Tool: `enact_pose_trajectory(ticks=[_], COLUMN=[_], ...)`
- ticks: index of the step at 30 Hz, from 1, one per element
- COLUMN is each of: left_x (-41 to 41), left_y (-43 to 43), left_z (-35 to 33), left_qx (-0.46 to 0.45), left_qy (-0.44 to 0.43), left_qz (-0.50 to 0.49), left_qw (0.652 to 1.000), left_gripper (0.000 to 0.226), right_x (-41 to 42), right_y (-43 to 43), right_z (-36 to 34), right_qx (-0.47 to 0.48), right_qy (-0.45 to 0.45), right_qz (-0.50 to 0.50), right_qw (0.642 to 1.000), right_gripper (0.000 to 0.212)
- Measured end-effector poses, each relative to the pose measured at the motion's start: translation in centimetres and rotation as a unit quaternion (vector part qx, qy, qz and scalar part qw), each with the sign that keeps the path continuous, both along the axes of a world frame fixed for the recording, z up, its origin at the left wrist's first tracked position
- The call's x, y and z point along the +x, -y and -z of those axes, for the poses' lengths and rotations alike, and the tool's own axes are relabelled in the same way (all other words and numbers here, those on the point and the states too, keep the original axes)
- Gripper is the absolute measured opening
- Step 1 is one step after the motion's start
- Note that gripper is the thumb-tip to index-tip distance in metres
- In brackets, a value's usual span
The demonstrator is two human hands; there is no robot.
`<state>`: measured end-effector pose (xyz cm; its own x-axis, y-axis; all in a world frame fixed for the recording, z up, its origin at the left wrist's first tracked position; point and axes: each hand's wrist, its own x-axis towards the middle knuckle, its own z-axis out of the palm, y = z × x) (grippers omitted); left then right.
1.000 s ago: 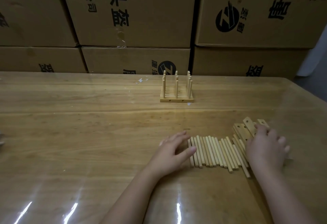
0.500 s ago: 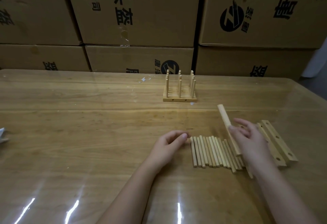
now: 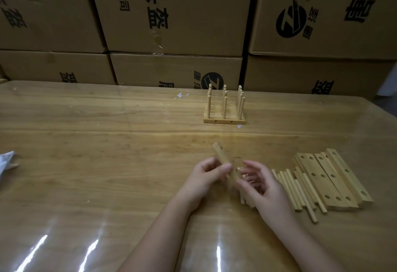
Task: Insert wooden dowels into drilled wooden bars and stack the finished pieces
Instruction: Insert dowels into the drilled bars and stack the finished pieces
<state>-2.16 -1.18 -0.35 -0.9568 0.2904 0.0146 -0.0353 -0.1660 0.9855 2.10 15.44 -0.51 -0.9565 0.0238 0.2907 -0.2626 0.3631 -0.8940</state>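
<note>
Here, a drilled bar [image 3: 221,157] is gripped, tilted, by the left hand [image 3: 204,179]; whether the right hand [image 3: 264,188] holds anything cannot be told. Loose dowels [image 3: 290,188] and spare bars [image 3: 326,179] are laid just beside it; finished pieces [image 3: 224,119], dowels upright in their holes, are stood farther back.

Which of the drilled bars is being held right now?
The bar gripped in the left hand, tilted upward; the other loose bars lie flat on the right, beside the dowels.
</note>
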Motion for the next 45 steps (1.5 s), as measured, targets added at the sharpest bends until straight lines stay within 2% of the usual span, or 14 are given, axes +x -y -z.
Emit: enact_pose_trajectory(ticks=[2, 4, 6, 9, 14, 18, 21, 24, 27, 29, 31, 36, 40, 45], left_x=[-0.4, -0.8, -1.0, -1.0, -0.9, -0.6, -0.6, -0.5, -0.7, -1.2, -1.6, -1.5, -1.3, -1.3], left_y=[0.4, 0.8, 0.8, 0.5, 0.4, 0.3, 0.2, 0.4, 0.7, 0.9, 1.2, 1.5, 1.3, 1.1], left_z=[0.1, 0.2, 0.3, 0.2, 0.2, 0.2, 0.3, 0.5, 0.5, 0.4, 0.3, -0.3, -0.4, -0.4], left_qx=[0.104, 0.180, 0.200, 0.220, 0.201, 0.153, 0.104, 0.064, 0.127, 0.207, 0.259, 0.310, 0.316, 0.304], left_qy=[0.030, 0.060, 0.071, 0.110, 0.130, 0.101, 0.076, 0.050, 0.063, 0.079, 0.088, 0.117, 0.151, 0.170], left_qz=[-0.008, 0.001, 0.030, 0.077, 0.075, 0.084, 0.099, 0.131, 0.111, 0.041, -0.027, -0.065, -0.078, -0.100], left_qw=[0.994, 0.982, 0.977, 0.966, 0.968, 0.979, 0.987, 0.988, 0.984, 0.974, 0.961, 0.941, 0.934, 0.932], left_gripper=[0.013, 0.030, 0.040, 0.053, 0.054, 0.047, 0.031, 0.030, 0.034, 0.033, 0.035, 0.035, 0.040, 0.035], right_x=[-0.1, -0.3, -0.5, -0.7, -1.1, -1.1, -1.0, -0.8, -0.4, -0.5, -0.5, -0.8, -1.0, -1.0], right_y=[-0.3, -0.6, -1.0, -1.8, -2.8, -2.7, -2.7, -2.4, -1.9, -1.8, -1.9, -2.1, -2.2, -2.3], right_z=[0.0, 0.0, 0.0, -0.4, -0.6, -0.5, -0.6, -0.7, -0.9, -0.9, -0.7, 0.3, 0.4, -0.1], right_qx=[0.014, 0.043, 0.065, 0.110, 0.105, 0.086, 0.086, 0.063, 0.027, 0.069, 0.171, 0.446, 0.474, 0.417], right_qy=[-0.007, -0.006, -0.020, -0.075, -0.118, -0.139, -0.154, -0.140, -0.092, -0.056, -0.012, 0.021, 0.020, 0.030], right_qz=[0.011, 0.026, 0.046, 0.078, 0.101, 0.118, 0.134, 0.134, 0.090, 0.059, 0.027, -0.061, -0.083, -0.083], right_qw=[1.000, 0.999, 0.997, 0.988, 0.982, 0.979, 0.975, 0.979, 0.991, 0.994, 0.985, 0.893, 0.876, 0.905], right_gripper=[0.039, 0.031, 0.023, 0.028, 0.034, 0.036, 0.037, 0.046, 0.066, 0.067, 0.065, 0.078, 0.078, 0.081])
